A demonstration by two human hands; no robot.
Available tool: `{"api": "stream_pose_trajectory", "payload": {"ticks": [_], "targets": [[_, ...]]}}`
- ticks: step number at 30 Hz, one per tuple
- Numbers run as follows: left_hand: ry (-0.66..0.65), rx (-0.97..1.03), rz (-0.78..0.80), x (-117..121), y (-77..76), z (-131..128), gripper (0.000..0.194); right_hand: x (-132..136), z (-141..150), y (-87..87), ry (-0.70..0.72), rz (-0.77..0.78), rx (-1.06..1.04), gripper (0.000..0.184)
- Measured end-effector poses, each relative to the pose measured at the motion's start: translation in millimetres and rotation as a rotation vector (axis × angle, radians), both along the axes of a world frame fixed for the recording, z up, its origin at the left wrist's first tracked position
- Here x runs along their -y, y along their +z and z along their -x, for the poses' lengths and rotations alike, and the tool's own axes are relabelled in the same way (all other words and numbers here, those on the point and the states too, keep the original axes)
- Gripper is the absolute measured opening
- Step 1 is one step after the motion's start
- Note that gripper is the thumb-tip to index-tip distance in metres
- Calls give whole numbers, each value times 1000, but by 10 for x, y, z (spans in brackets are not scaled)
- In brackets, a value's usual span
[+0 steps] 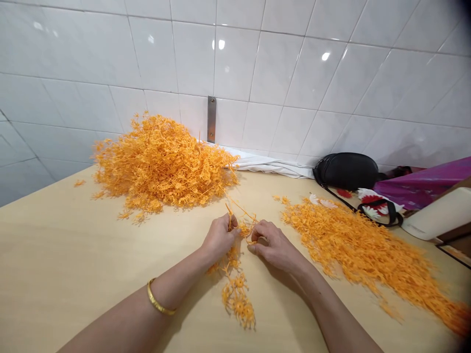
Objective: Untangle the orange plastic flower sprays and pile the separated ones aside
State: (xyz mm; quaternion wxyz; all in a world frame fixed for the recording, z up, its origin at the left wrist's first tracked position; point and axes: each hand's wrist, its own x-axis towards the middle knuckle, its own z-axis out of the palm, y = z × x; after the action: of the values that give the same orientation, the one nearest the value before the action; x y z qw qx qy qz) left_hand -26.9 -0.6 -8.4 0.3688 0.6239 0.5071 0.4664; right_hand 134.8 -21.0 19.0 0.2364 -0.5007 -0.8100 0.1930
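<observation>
My left hand [222, 236] is closed on an orange plastic flower sprig [239, 299], whose branched end with small blossoms hangs down toward the table's front. Close by on the right, my right hand [272, 243] pinches a thin orange stem of the same material between thumb and fingers. A few thin stems stick up between the two hands. Behind my left hand rises a big tangled heap of orange sprigs [165, 162]. To the right of my right hand spreads a flatter pile of small orange pieces [353, 245].
A pale wooden table [91, 255] meets a white tiled wall with a metal bracket [211, 119]. White cloth [272, 164] lies along the wall. At the right are a black pouch [346, 170] with a strap, red and white flowers [373, 203], a purple bag [427, 184] and a cream bottle [437, 215].
</observation>
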Motion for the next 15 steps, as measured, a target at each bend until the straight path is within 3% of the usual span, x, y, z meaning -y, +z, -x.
{"api": "stream_pose_trajectory", "payload": {"ticks": [3, 9, 15], "targets": [[-62, -51, -6, 3, 12, 10, 8, -33, -29, -26, -48, 16, -70, 6], [-226, 5, 154, 33, 44, 6, 17, -77, -24, -33, -101, 64, -234, 10], [-201, -69, 101, 34, 69, 15, 15, -96, -52, -11, -57, 129, -325, 17]]}}
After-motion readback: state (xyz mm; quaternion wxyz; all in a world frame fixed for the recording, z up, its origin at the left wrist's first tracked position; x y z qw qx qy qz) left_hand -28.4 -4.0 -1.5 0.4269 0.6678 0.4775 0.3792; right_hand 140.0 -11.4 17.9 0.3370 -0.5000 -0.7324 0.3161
